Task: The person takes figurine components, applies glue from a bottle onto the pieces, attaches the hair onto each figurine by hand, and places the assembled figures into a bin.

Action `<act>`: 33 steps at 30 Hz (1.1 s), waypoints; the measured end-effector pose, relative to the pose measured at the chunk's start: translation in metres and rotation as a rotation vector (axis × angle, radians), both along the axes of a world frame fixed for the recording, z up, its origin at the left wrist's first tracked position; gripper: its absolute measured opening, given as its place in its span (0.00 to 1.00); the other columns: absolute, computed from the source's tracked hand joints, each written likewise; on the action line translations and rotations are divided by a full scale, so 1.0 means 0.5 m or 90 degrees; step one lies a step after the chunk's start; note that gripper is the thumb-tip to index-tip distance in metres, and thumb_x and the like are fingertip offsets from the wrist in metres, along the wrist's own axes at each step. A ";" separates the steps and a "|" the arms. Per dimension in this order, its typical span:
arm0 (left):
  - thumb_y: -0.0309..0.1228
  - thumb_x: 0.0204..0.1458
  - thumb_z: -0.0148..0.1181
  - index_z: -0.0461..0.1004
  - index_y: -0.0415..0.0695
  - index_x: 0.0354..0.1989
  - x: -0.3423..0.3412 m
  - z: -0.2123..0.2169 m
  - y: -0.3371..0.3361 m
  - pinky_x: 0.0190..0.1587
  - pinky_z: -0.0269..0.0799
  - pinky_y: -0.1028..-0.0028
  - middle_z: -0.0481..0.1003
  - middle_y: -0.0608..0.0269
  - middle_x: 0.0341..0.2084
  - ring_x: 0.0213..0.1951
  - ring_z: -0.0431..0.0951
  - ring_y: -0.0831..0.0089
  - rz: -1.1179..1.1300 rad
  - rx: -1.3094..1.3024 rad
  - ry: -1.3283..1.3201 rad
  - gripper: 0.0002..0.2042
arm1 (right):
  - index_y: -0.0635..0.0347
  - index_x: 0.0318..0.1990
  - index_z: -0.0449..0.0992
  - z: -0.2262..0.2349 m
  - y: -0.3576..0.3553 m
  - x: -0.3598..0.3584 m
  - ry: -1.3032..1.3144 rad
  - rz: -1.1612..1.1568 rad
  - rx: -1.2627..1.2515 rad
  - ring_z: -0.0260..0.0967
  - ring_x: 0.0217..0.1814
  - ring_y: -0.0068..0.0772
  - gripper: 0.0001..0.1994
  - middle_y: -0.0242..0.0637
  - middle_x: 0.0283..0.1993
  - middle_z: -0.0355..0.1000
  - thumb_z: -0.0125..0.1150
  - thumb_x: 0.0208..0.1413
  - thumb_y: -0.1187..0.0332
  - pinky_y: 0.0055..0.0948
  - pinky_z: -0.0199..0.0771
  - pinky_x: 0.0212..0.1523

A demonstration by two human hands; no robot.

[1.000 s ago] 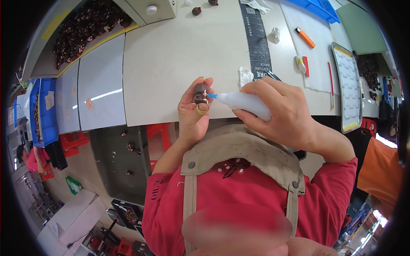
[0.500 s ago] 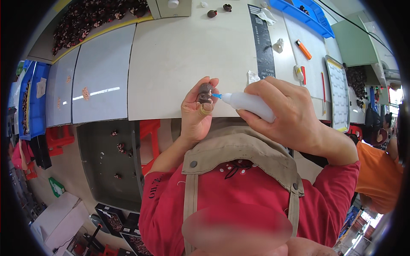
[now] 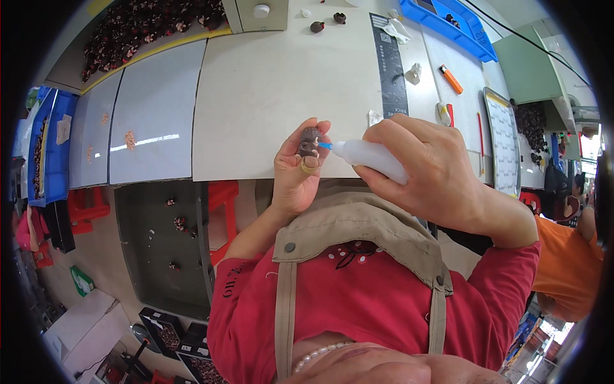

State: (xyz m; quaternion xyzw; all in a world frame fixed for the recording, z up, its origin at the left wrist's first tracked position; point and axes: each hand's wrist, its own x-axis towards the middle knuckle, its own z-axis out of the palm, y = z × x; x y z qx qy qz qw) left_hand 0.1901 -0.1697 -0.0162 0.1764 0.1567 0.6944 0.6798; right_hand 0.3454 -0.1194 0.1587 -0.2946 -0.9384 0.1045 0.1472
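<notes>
Between the fingertips of my left hand (image 3: 299, 173) is a small dark brown figurine (image 3: 309, 142), held upright just above the table's near edge. A yellowish band wraps the thumb of that hand. My right hand (image 3: 425, 153) is closed around a white squeeze bottle (image 3: 371, 158), tilted sideways. Its blue nozzle tip (image 3: 325, 146) points left at the figurine's side, where a pale pinkish spot shows. Whether the tip touches the figurine I cannot tell.
Two dark small pieces (image 3: 318, 27) lie at the table's far side. To the right are an orange lighter (image 3: 451, 80), a red stick (image 3: 481, 142), a blue bin (image 3: 448, 25) and a tray (image 3: 501, 137). A grey bin (image 3: 163, 256) with several pieces stands lower left.
The view has shifted slightly. Both hands keep nearly the same pose, with the nozzle still at the figurine's side.
</notes>
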 end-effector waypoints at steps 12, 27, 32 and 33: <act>0.29 0.40 0.70 0.56 0.44 0.60 -0.008 0.033 0.021 0.54 0.63 0.73 0.67 0.54 0.51 0.48 0.70 0.75 0.065 0.017 0.162 0.37 | 0.63 0.36 0.73 -0.044 0.015 0.052 0.163 -0.096 -0.135 0.72 0.27 0.26 0.14 0.38 0.29 0.73 0.67 0.40 0.71 0.22 0.69 0.27; 0.24 0.40 0.68 0.61 0.43 0.47 -0.023 0.041 0.050 0.56 0.56 0.70 0.70 0.55 0.49 0.51 0.67 0.73 0.277 0.111 0.505 0.26 | 0.65 0.43 0.67 -0.248 0.137 0.064 0.551 -0.190 -0.568 0.66 0.37 0.19 0.15 0.31 0.37 0.70 0.62 0.50 0.72 0.20 0.68 0.36; 0.23 0.38 0.69 0.62 0.42 0.47 -0.012 0.045 0.041 0.56 0.59 0.70 0.70 0.53 0.48 0.51 0.68 0.70 0.221 0.124 0.505 0.26 | 0.62 0.44 0.66 -0.296 0.185 0.041 0.427 -0.177 -0.420 0.67 0.39 0.21 0.15 0.33 0.38 0.70 0.61 0.49 0.73 0.21 0.68 0.38; 0.24 0.38 0.69 0.64 0.42 0.46 -0.011 0.046 0.040 0.57 0.58 0.70 0.71 0.57 0.47 0.51 0.68 0.72 0.201 0.129 0.495 0.26 | 0.62 0.44 0.66 -0.302 0.187 0.036 0.440 -0.170 -0.410 0.67 0.37 0.22 0.16 0.34 0.36 0.71 0.63 0.48 0.71 0.22 0.68 0.37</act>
